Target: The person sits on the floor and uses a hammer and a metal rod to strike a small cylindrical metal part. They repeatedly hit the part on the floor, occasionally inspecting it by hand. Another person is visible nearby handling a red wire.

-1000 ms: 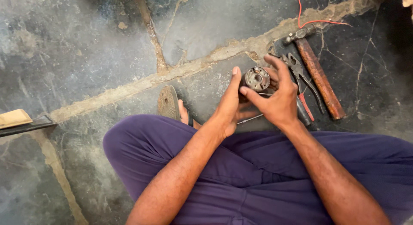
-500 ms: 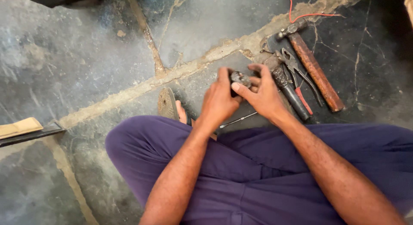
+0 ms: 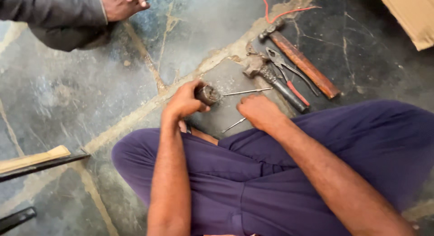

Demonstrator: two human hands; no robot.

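Observation:
I sit cross-legged on a stone floor in purple trousers. My left hand (image 3: 183,102) grips a small dark round metal part (image 3: 209,94) held just above the floor. My right hand (image 3: 257,110) is curled into a loose fist beside it, knuckles down near the floor, with nothing seen in it. A thin metal rod (image 3: 246,91) lies just beyond the part. A second short rod (image 3: 234,125) lies on the floor between my hands.
Two hammers (image 3: 300,64) (image 3: 271,80) and pliers with red handles (image 3: 289,78) lie at the upper right, with a red wire (image 3: 275,12) above. Another person's hand (image 3: 126,2) and grey sleeve are at top left. A cardboard corner (image 3: 409,14) is at top right, wooden strips (image 3: 34,160) at left.
My right hand has let go of the round part and drawn back to the right. My left hand keeps the part and has lowered it. The view has shifted, showing another person's hand.

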